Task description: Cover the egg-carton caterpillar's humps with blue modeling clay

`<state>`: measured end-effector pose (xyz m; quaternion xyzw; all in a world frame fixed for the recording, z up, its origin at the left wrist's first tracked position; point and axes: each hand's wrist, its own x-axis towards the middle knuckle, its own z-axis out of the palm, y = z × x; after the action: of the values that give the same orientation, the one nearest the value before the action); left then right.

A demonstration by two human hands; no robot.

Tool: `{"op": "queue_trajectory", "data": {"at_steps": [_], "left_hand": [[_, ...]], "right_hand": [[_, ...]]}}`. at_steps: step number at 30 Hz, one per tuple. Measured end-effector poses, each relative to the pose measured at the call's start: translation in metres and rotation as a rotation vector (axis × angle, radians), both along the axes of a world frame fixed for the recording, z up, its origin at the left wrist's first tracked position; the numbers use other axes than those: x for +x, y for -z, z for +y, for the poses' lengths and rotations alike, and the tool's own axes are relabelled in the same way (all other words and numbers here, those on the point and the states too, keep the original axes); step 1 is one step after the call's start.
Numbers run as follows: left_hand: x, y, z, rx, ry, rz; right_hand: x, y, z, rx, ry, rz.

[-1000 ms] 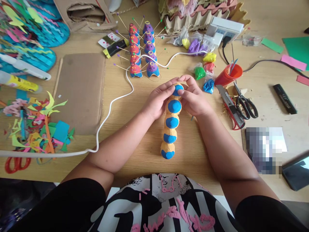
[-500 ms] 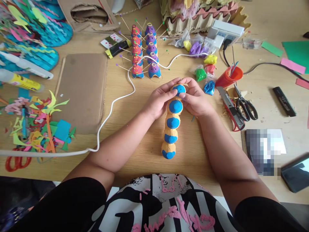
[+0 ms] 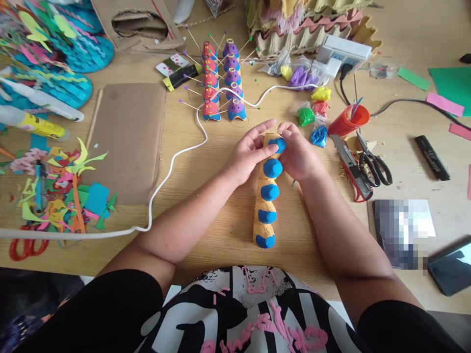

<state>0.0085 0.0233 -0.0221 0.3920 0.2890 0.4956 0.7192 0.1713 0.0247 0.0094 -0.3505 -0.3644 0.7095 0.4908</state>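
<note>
A row of joined orange egg-carton cups (image 3: 263, 205), each with a blue clay patch, stretches from my hands toward my body. My left hand (image 3: 252, 152) grips its far end, thumb on the blue patch of the farthest cup and index finger stretched out beyond it. On the other side of that cup, my right hand (image 3: 297, 153) holds the edge with curled fingers; its thumb is mostly hidden. Beyond my hands stand a red-and-blue cup row (image 3: 210, 94) and a purple-and-blue cup row (image 3: 234, 93), both with faces and pins sticking out.
A white cable (image 3: 170, 164) curves across the table past a cardboard sheet (image 3: 127, 142). Paper scraps (image 3: 64, 196) lie left. Clay bags, an orange cup (image 3: 349, 120), a cutter (image 3: 352, 166) and black scissors (image 3: 375, 169) are at the right.
The orange row has turned, its blue patches now facing more to the right and its plain left side showing. My left index finger has lifted away from the far end.
</note>
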Motion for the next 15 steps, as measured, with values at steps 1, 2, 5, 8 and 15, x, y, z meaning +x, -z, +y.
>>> {"op": "queue_trajectory", "data": {"at_steps": [1,2,5,8,15], "left_hand": [[0.001,0.001,0.000,0.005,-0.003,0.000],[0.001,0.001,-0.001,0.005,-0.006,-0.002],[0.003,-0.003,-0.005,-0.030,-0.009,-0.002],[0.004,-0.013,-0.011,-0.115,-0.009,-0.001],[0.007,-0.024,-0.010,-0.279,-0.072,-0.128]], "right_hand": [[-0.001,0.000,0.000,-0.017,0.007,-0.016],[-0.001,0.000,0.000,-0.029,0.010,-0.031],[0.001,0.000,0.001,-0.055,0.002,-0.048],[0.003,-0.001,0.002,-0.081,-0.016,-0.068],[0.001,-0.001,0.000,0.011,-0.049,-0.090]]}}
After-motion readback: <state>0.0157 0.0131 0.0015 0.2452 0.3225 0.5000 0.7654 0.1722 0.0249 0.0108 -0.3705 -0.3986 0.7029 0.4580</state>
